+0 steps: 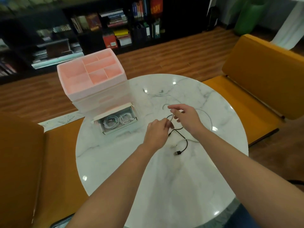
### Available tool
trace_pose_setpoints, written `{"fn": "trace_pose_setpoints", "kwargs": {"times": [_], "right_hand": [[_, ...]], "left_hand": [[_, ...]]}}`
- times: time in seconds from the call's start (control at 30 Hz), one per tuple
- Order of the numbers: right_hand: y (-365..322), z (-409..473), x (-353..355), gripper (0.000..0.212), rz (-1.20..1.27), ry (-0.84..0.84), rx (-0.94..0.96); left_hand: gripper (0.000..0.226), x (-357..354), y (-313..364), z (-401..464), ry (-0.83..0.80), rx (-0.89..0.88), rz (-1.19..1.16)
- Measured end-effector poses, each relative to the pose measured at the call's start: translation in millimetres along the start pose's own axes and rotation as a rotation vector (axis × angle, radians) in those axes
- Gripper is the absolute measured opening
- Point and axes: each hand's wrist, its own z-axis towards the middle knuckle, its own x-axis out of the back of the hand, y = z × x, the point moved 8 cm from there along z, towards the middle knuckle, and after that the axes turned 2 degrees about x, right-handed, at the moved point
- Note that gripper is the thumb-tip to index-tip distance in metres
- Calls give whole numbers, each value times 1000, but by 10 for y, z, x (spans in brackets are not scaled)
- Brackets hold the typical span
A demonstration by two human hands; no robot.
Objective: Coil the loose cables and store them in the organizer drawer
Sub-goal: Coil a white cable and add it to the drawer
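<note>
A pink and white organizer [92,74] stands at the far left of the round marble table [164,178]. Its bottom drawer [117,120] is pulled out and holds coiled white cables. My right hand [185,116] pinches the end of a white cable [208,117] that loops to the right. My left hand [157,132] pinches a black cable [183,139], which trails toward me and ends in a USB plug [177,153]. More loose white cables [158,93] lie at the table's far side.
Orange chairs [263,83] stand to the right and left of the table. A dark bookshelf [115,27] lines the far wall beyond a wooden floor. A paper sheet [59,120] lies on the left chair seat beside the organizer.
</note>
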Motion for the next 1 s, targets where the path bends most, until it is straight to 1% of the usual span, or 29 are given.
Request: {"fn": "trace_pose_setpoints", "kwargs": {"times": [0.03,0.07,0.13,0.2,0.27,0.37,0.4,0.47,0.53,0.63,0.73,0.8,0.9,0.97,1.0], "right_hand": [[-32,22,-27,30,15,-23,-17],[-72,41,-57,37,39,-47,-38],[-175,73,-139,50,44,-92,-25],[-274,105,-223,54,-70,-119,51],[-289,130,-325,51,-166,-135,85],[-212,185,-458,32,-290,-122,50],[-196,180,-481,26,-329,-113,39],[-180,142,-519,17,-339,-110,26],[-152,85,-555,12,-248,-121,11],[-170,34,-518,16,-82,-75,-21],[-375,39,-443,19,-14,-15,52],[-524,40,-404,18,-21,-3,106],[-639,50,-376,18,-101,0,162],[-682,54,-397,21,-156,-24,174],[-701,62,-416,21,-175,-41,180]], "left_hand": [[35,35,14,-5,-36,32,-114],[35,96,21,-10,-39,61,-239],[34,286,27,-19,34,92,-455],[34,472,67,-4,106,88,-601],[36,655,148,42,151,77,-741],[34,944,265,139,201,66,-921],[35,1026,281,180,215,53,-930],[38,1171,268,272,249,37,-862],[39,1290,233,355,290,35,-745],[38,1342,184,451,297,58,-704],[40,1313,120,504,270,74,-706],[42,1281,70,543,248,92,-738],[42,1273,52,631,213,98,-781],[43,1281,68,666,191,80,-769],[43,1290,83,675,176,66,-727]]}}
